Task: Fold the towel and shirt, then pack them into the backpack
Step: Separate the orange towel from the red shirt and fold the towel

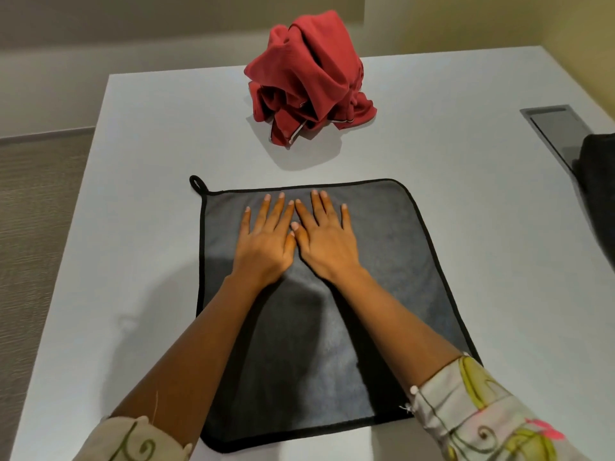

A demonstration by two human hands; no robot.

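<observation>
At the bottom of the frame, two forearms reach up from patterned sleeves, the left sleeve point(133, 440) in the lower left corner and the right sleeve point(482, 414) in the lower right. Under them, a dark grey towel point(392, 261) with black edging lies spread flat in the middle of a pale table point(149, 161), its near edge close to the bottom of the frame. At centre frame, the left hand point(266, 241) and right hand point(327, 241) press palm-down on the towel's far half, side by side and touching at the thumbs, fingers straight and spread, gripping nothing. A small hanging loop point(197, 184) sticks out from the towel's upper left corner onto the bare tabletop. Beyond the towel, at top centre, a red shirt point(309, 78) sits in a crumpled heap, well apart from the towel and hands. At the right edge, a dark fabric item point(599, 194), mostly cut off by the frame, lies over the near end of a recessed grey panel point(555, 131) set into the tabletop. Ribbed floor point(33, 227) shows at left.
</observation>
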